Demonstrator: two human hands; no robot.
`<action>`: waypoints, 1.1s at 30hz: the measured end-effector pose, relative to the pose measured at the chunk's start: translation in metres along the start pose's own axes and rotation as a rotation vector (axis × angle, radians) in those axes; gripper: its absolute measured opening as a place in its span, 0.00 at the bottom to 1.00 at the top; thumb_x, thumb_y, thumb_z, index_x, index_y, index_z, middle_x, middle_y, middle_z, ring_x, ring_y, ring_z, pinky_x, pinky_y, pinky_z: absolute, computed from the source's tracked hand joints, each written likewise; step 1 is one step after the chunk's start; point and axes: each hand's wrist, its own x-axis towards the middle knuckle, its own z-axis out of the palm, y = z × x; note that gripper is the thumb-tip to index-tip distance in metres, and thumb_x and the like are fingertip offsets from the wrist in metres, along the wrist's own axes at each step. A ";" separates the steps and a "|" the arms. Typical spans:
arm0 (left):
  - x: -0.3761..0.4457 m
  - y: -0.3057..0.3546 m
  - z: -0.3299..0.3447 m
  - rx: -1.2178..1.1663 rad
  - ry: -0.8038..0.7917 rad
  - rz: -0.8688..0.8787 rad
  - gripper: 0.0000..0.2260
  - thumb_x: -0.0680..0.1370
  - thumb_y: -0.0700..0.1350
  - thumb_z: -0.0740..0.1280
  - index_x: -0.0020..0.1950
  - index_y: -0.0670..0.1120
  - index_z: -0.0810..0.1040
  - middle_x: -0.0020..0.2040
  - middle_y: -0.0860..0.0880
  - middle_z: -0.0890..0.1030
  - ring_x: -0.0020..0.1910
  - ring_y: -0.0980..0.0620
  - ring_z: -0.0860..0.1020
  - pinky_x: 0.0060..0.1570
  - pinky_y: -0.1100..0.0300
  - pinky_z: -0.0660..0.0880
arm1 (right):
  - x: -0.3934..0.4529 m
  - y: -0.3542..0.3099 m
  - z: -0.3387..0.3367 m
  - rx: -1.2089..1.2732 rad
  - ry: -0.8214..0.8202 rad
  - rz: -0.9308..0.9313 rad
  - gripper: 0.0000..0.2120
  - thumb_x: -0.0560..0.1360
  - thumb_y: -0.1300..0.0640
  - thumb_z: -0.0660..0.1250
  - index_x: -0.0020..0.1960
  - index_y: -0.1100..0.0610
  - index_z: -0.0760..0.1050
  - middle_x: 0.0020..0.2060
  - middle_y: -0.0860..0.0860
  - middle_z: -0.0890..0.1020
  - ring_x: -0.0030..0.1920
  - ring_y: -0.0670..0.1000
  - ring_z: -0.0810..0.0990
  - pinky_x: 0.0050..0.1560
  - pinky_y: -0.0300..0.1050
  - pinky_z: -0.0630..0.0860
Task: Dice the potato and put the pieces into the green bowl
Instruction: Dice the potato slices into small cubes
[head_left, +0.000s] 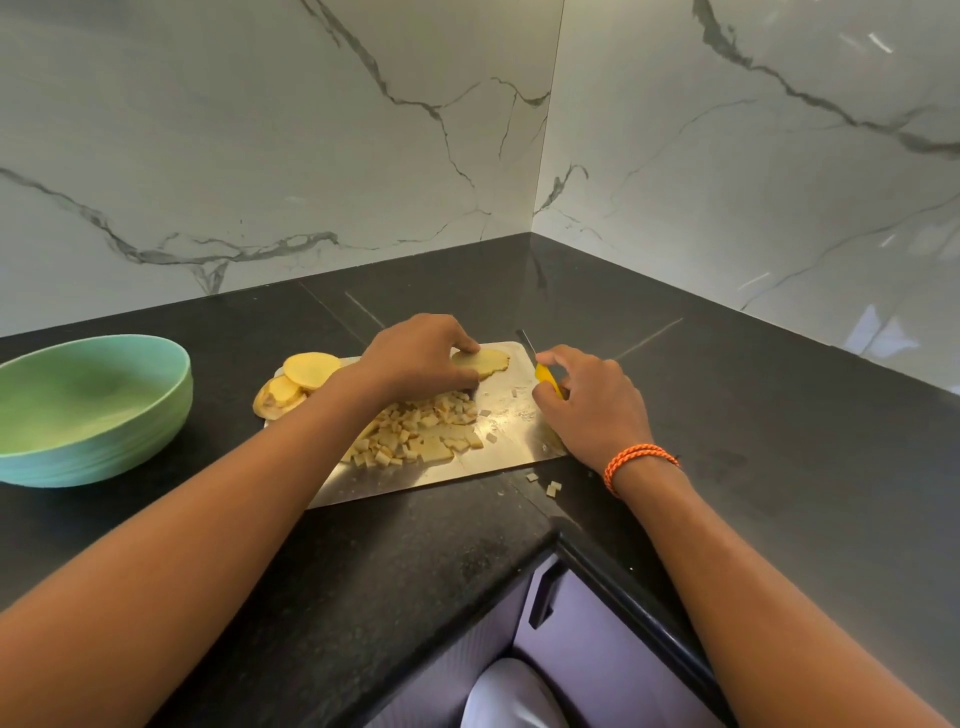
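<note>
A steel cutting board (511, 447) lies on the black counter. My left hand (421, 356) pinches a flat potato slice (488, 361) at the board's far edge. My right hand (592, 402) grips a yellow-handled knife (545, 375), its blade pointing away past the board's far corner. A heap of diced potato (421, 434) sits mid-board, partly under my left forearm. More round potato slices (298, 379) are stacked at the board's left end. The green bowl (91, 410) stands on the left and looks empty.
Marble walls close off the counter's back and right sides, meeting in a corner. A few stray potato bits (550, 486) lie on the counter just off the board's near right corner. The counter edge steps inward below them, above a purple cabinet (571, 623).
</note>
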 end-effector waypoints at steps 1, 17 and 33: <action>-0.002 -0.001 -0.001 0.007 0.001 -0.009 0.23 0.78 0.61 0.73 0.71 0.55 0.81 0.69 0.56 0.77 0.64 0.55 0.76 0.62 0.51 0.78 | -0.001 -0.001 0.000 -0.007 -0.018 -0.005 0.19 0.81 0.49 0.64 0.71 0.48 0.75 0.50 0.51 0.85 0.43 0.50 0.82 0.50 0.54 0.83; -0.004 -0.020 -0.018 -0.235 -0.016 -0.075 0.15 0.76 0.48 0.79 0.62 0.48 0.86 0.47 0.53 0.86 0.45 0.54 0.83 0.45 0.62 0.77 | -0.011 -0.012 0.003 -0.139 -0.058 -0.054 0.21 0.83 0.47 0.60 0.75 0.47 0.71 0.43 0.49 0.83 0.38 0.48 0.80 0.47 0.51 0.83; -0.004 -0.019 -0.010 -0.219 0.090 -0.112 0.11 0.78 0.48 0.77 0.59 0.49 0.87 0.52 0.52 0.88 0.43 0.56 0.83 0.50 0.53 0.84 | -0.010 -0.024 0.004 -0.208 -0.088 -0.064 0.17 0.83 0.49 0.58 0.68 0.50 0.76 0.40 0.50 0.82 0.37 0.50 0.79 0.48 0.52 0.81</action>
